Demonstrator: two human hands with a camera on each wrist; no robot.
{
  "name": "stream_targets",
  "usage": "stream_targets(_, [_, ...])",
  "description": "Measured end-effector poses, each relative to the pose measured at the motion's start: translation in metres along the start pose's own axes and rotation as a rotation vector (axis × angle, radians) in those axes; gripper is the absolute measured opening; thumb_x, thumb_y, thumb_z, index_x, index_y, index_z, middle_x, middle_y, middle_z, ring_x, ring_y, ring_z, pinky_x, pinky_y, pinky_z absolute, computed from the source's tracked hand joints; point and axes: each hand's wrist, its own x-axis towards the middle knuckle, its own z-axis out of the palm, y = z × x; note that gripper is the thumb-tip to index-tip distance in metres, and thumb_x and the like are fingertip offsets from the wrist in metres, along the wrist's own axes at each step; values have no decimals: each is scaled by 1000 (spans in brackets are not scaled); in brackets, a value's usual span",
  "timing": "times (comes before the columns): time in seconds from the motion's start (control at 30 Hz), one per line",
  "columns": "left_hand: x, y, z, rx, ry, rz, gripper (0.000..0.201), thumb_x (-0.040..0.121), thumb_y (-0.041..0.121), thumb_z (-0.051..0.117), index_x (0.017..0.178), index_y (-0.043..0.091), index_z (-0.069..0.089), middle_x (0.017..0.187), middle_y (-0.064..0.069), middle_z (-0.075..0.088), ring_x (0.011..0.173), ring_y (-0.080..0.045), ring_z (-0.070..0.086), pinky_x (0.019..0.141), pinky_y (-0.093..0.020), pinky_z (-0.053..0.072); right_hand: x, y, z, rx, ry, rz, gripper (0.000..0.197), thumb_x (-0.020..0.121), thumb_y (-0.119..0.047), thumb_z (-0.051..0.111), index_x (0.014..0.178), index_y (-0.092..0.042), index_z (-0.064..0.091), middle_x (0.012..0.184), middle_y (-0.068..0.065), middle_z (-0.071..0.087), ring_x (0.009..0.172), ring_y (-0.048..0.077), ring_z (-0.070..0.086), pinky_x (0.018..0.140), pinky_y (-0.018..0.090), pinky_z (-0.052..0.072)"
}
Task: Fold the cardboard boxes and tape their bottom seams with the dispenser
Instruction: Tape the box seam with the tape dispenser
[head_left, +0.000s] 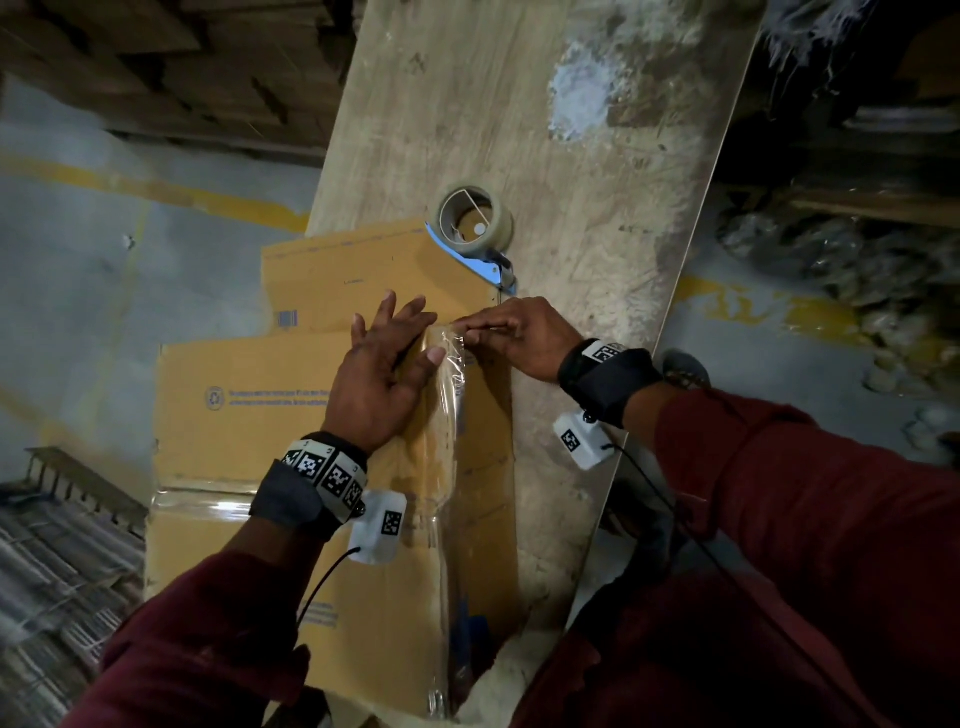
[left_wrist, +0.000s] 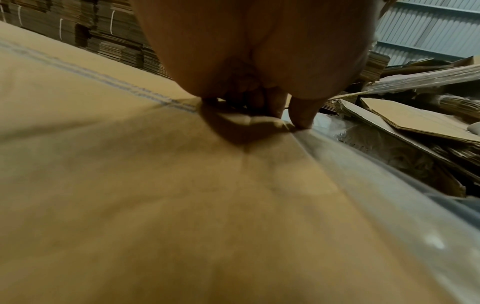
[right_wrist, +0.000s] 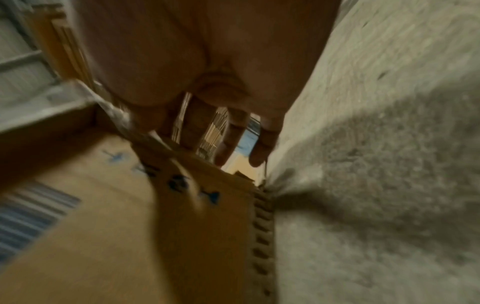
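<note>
A brown cardboard box lies folded on a worn wooden table. A strip of clear tape runs along its seam toward me. My left hand lies flat on the box with fingers spread and the thumb at the tape's edge. My right hand pinches the crinkled far end of the tape. The tape dispenser lies on the table just beyond both hands, untouched. The left wrist view shows my left hand on the box beside the tape. The blurred right wrist view shows my right hand by the tape.
A further cardboard panel with a barcode lies beyond the box. Grey floor with a yellow line lies to the left of the table. Stacks of flat cardboard stand at the back left. Wrapped bundles sit at the right.
</note>
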Motion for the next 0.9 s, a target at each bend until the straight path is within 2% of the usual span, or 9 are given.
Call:
stream_targets(0.1, [-1, 0, 0, -3, -2, -6, 54, 101, 49, 52, 146, 20, 58, 161, 4, 43, 158, -11, 14, 129, -45, -2, -4, -13, -6, 176, -85, 140, 34, 102, -48, 56, 123, -28, 74, 122, -8, 73, 115, 2, 65, 106, 29, 49])
stream_targets(0.17, [-2, 0, 2, -6, 0, -6, 55, 101, 49, 52, 148, 20, 56, 161, 5, 42, 158, -11, 13, 128, -42, -3, -4, -20, -4, 350, -107, 147, 41, 100, -51, 56, 129, -26, 70, 129, -8, 70, 123, 4, 61, 112, 34, 44])
stream_targets(0.27, [-2, -1, 2, -5, -4, -7, 57, 102, 49, 51, 151, 21, 53, 163, 5, 40, 159, -11, 12, 128, -38, -5, 4, -22, 3, 348, -82, 56, 40, 92, -41, 73, 127, -22, 72, 126, -8, 71, 121, 5, 63, 109, 36, 48])
stream_targets(0.37, [-2, 1, 0, -8, -16, -15, 57, 101, 49, 53, 151, 21, 53, 163, 4, 39, 158, -11, 12, 127, -36, -4, 11, -14, 5, 384, -64, 60, 40, 84, -21, 84, 122, -14, 74, 120, -5, 74, 114, 7, 67, 103, 29, 52])
stream_targets(0.43, [-1, 2, -1, -3, -21, -19, 58, 101, 49, 53, 151, 21, 52, 163, 4, 39, 158, -10, 12, 127, -34, -4, 16, -9, 6, 415, -70, 71, 44, 79, -14, 86, 121, -11, 73, 116, -5, 75, 111, 8, 69, 98, 24, 52])
stream_targets(0.57, [-3, -1, -3, -10, -31, -23, 64, 100, 51, 54, 154, 18, 48, 165, 4, 34, 158, -8, 10, 127, -33, -4, 23, -9, 7, 363, -98, 43, 52, 75, -13, 90, 123, -15, 72, 109, -2, 77, 103, 7, 72, 91, 19, 52])
stream_targets(0.7, [-4, 1, -6, 44, -97, -3, 86, 89, 56, 67, 160, 17, 37, 168, 5, 26, 159, -7, 5, 129, -39, -5, 22, -16, 1, 249, -117, -27, 51, 80, -15, 87, 127, -21, 69, 105, -3, 77, 100, 2, 72, 93, 19, 54])
stream_targets(0.8, [-5, 8, -1, 121, -84, -23, 93, 85, 53, 70, 161, 15, 33, 170, -2, 23, 160, -16, 3, 129, -45, -3, 16, -18, 6, 200, -61, -67, 49, 83, -12, 83, 130, -15, 69, 106, -2, 76, 100, 1, 72, 92, 21, 55])
stream_targets(0.9, [-11, 18, 12, 181, -27, -64, 94, 84, 47, 61, 162, 6, 27, 171, -13, 16, 160, -27, 1, 129, -47, -1, 19, -25, 4, 149, -101, -43, 51, 81, -10, 83, 129, -21, 69, 102, -7, 76, 99, -3, 70, 92, 19, 55])
